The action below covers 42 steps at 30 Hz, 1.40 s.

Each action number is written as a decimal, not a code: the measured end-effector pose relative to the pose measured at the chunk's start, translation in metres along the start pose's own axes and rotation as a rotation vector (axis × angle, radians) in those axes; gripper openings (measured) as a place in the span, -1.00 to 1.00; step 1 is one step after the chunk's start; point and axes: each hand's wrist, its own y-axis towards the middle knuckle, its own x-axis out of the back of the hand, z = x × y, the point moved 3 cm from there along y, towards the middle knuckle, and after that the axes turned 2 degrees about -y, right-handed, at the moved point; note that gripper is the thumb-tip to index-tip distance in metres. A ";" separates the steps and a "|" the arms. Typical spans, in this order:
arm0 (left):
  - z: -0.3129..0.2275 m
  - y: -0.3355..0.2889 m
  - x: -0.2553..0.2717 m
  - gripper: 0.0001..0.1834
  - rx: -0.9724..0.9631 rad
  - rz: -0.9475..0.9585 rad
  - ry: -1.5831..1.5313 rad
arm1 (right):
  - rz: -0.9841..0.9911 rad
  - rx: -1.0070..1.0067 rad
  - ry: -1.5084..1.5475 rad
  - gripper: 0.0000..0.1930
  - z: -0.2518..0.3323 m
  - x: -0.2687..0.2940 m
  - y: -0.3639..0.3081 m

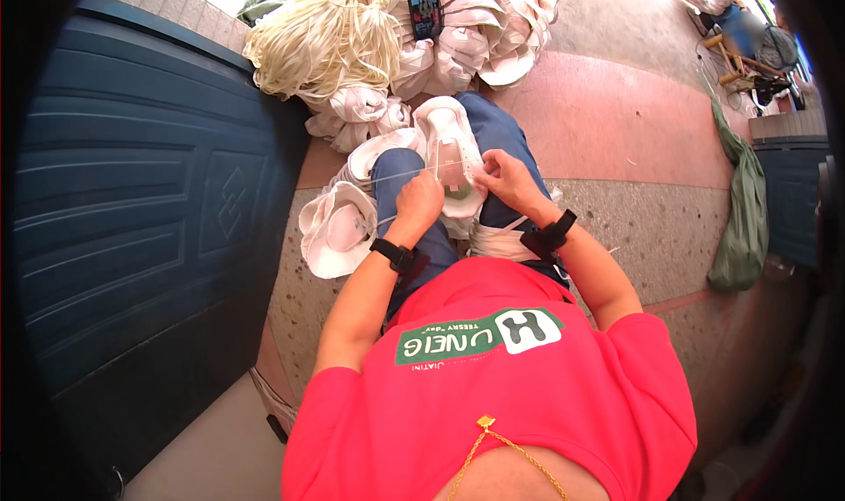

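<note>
A white shoe upper (437, 118) lies between my knees, its pale pinkish inside facing up. My left hand (420, 204) is closed in a fist at its left side, gripping a thin white thread (400, 175). The thread runs across the upper toward my right hand (510, 182). At the upper's right edge, the right thumb and fingers pinch together around what looks like the same thread; whether they also hold a needle is too small to see. Another white shoe upper (339, 228) rests beside my left knee.
Bundled white uppers (462, 39) and a heap of cream laces (326, 39) are piled ahead, with a phone (423, 11) propped on them. A dark blue panelled door (132, 175) stands at left. Green cloth (739, 211) hangs at right; a person (739, 30) sits far right.
</note>
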 end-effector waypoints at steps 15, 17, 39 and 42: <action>0.004 -0.043 0.050 -0.86 -0.444 -0.333 -0.066 | 0.164 0.474 -0.314 -0.77 0.048 -0.033 0.031; 0.024 -0.057 0.073 -0.78 -0.363 -0.534 0.058 | 0.198 0.505 -0.370 -0.81 0.052 -0.032 0.035; 0.190 -0.052 0.127 -0.77 0.294 -0.474 -0.460 | -0.005 0.442 -0.316 -0.84 0.043 -0.015 0.065; 0.150 -0.024 0.185 -0.79 0.103 -0.505 -0.249 | -0.138 0.319 -0.216 -0.83 0.040 -0.004 0.076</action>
